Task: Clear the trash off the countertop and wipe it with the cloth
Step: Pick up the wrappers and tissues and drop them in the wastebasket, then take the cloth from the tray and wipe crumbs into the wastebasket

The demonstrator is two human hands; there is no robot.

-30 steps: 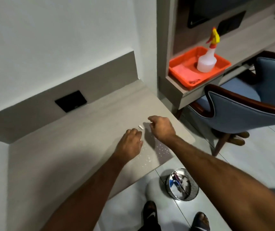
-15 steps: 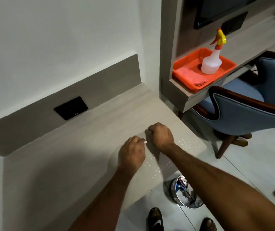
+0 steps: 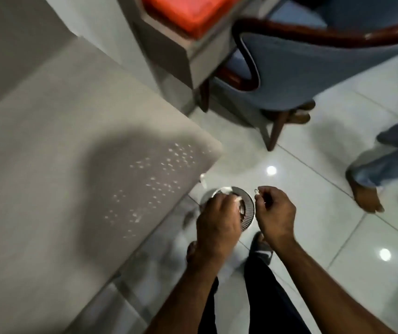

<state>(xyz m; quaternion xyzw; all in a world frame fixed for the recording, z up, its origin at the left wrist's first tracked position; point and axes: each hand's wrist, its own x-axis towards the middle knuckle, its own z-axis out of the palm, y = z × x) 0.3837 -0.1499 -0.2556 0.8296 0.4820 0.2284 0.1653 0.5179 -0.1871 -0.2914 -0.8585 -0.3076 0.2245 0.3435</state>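
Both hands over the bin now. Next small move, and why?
Probably open the fingers and drop the scraps. Left hand sits right above the metal bin on the floor, and right hand pinches a small pale bit at its rim. Countertop shows only light specks; the blur hides any leftover trash.

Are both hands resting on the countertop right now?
No, the left hand and right hand hang over the metal bin on the floor.

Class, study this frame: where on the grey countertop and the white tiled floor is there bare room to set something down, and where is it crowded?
The grey countertop is bare from the wall to its front edge, apart from light flecks near its right corner. White floor tiles lie open between the blue wooden-framed chair and the hands. It is crowded at the round metal bin, under the left hand and right hand.
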